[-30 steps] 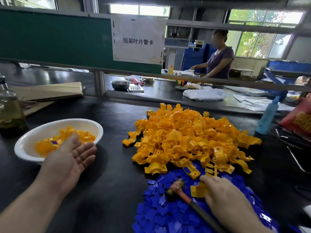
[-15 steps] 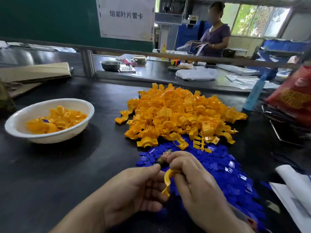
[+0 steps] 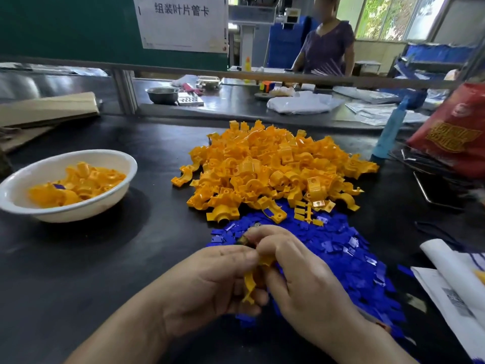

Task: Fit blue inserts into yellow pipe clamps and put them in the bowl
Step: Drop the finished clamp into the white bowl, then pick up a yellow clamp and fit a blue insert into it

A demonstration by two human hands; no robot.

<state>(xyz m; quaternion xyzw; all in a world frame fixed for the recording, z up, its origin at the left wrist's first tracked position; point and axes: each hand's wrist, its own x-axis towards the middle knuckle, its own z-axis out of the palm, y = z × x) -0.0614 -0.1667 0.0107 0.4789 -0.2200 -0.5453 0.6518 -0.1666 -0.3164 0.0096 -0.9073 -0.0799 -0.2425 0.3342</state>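
My left hand (image 3: pixel 204 282) and my right hand (image 3: pixel 301 279) meet low in the middle, both closed on one yellow pipe clamp (image 3: pixel 249 283) that stands on edge between the fingers. My right hand also holds a small hammer, its head (image 3: pixel 245 240) poking out above the knuckles. Whether a blue insert sits in the clamp is hidden by the fingers. Under and right of the hands spreads a heap of blue inserts (image 3: pixel 338 248). Behind it lies a big pile of yellow clamps (image 3: pixel 270 166). A white bowl (image 3: pixel 23 203) at the left holds several clamps.
Folded cardboard (image 3: pixel 47 109) lies at the back left. A blue bottle (image 3: pixel 388 132), a red bag (image 3: pixel 456 130) and dark wire parts stand at the right, white papers (image 3: pixel 451 279) at the near right. Beyond a metal rail (image 3: pixel 236 74) a person stands at another bench.
My left hand came back from the bowl to the middle and joined my right hand on a clamp. My right hand lifted off the blue heap with the clamp.
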